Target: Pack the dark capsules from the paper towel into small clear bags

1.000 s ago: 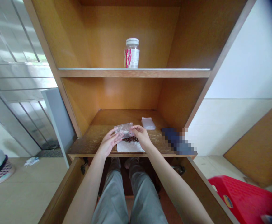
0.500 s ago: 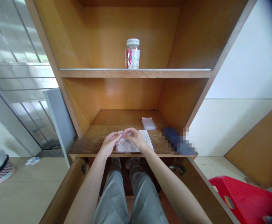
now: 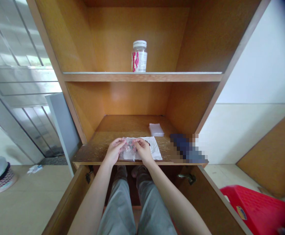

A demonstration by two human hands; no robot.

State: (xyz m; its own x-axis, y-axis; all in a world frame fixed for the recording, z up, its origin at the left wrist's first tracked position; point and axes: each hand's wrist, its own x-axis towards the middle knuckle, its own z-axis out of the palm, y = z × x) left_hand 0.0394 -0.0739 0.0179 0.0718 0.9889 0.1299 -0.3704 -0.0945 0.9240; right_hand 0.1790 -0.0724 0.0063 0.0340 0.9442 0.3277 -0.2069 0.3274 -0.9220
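Observation:
My left hand [image 3: 115, 150] pinches the upper left corner of a clear plastic bag [image 3: 128, 152]. With thumb and fingers closed, my right hand [image 3: 143, 148] grips the bag's upper right side. Small reddish and dark bits show through the plastic, too small to name. Beneath the bag and my right hand lies a white paper sheet [image 3: 156, 150] on the cabinet's worn wooden surface. A few tiny dark pieces [image 3: 147, 142] rest on the sheet just beyond my right hand. Behind it sits a stack of clear small bags [image 3: 156, 129].
A white-capped jar [image 3: 139, 57] stands on the upper shelf [image 3: 142, 77]. At the right, a pixelated dark item [image 3: 187, 148] lies on the surface. Cabinet doors [image 3: 71, 195] hang open on both sides. A red plastic crate [image 3: 257, 209] and a pink basket [image 3: 4, 179] are on the floor.
My right hand has lowered slightly and its fingers have drawn in on the bag's edge. The bag now hangs flatter, and dark pieces on the sheet have come into view.

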